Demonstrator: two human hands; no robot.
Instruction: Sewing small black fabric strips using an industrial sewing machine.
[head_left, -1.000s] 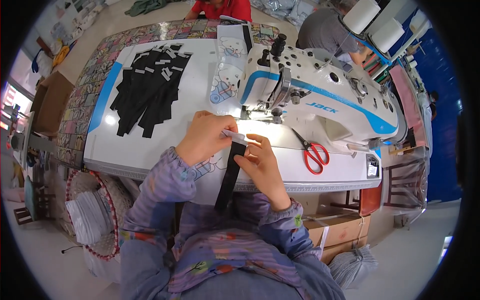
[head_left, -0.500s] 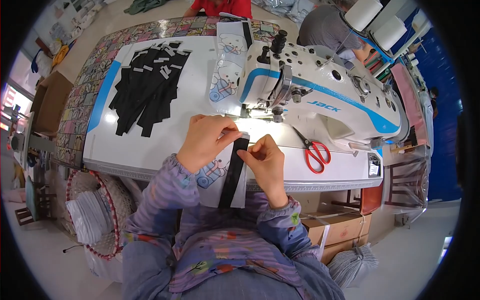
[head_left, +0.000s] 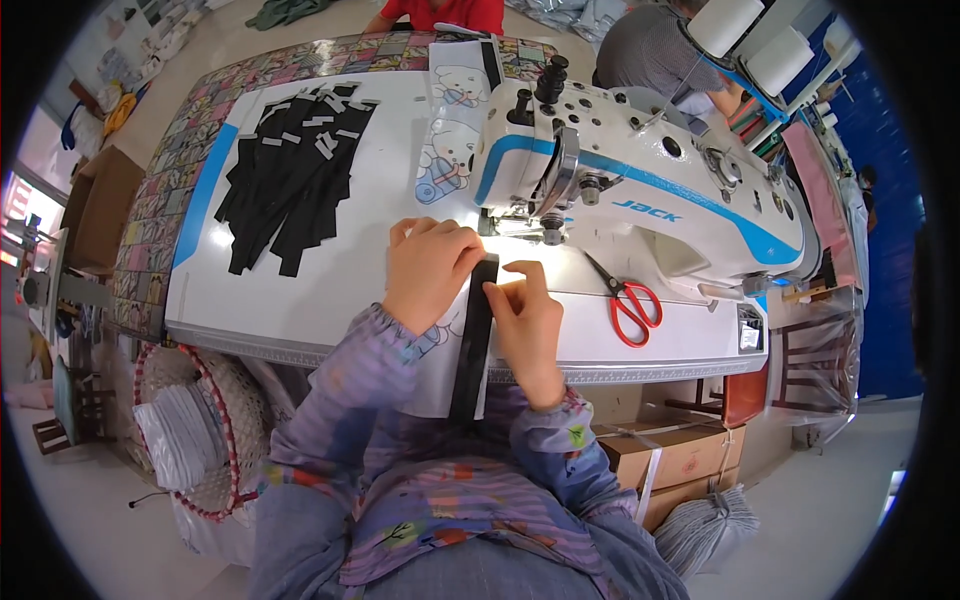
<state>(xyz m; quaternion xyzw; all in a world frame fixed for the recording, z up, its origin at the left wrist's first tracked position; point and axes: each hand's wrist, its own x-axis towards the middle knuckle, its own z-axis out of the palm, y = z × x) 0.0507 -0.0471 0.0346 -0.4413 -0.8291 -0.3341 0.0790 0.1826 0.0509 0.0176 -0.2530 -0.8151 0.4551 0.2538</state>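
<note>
A pale fabric piece (head_left: pixel 432 385) with a bear print hangs over the table's front edge, and a black fabric strip (head_left: pixel 474 345) lies along its right side. My left hand (head_left: pixel 430 272) is closed, pinching the strip's upper end close below the presser foot. Thumb and fingers of my right hand (head_left: pixel 531 325) pinch the strip's right edge a little lower. Directly ahead stands a white and blue sewing machine (head_left: pixel 640 190), its lamp lit over the needle area. The left hand covers part of the fabric.
Black strips with pale ends (head_left: pixel 295 175) are piled on the left of the table. Red-handled scissors (head_left: pixel 632 312) lie at right. Another printed piece (head_left: pixel 450 150) rests behind the needle. A basket (head_left: pixel 200 430) stands lower left, cardboard boxes (head_left: pixel 675 460) lower right. Two people sit beyond.
My left hand has moved slightly up toward the presser foot and curled further over the fabric. The strip's upper end has shifted up with it, and its pale end no longer shows.
</note>
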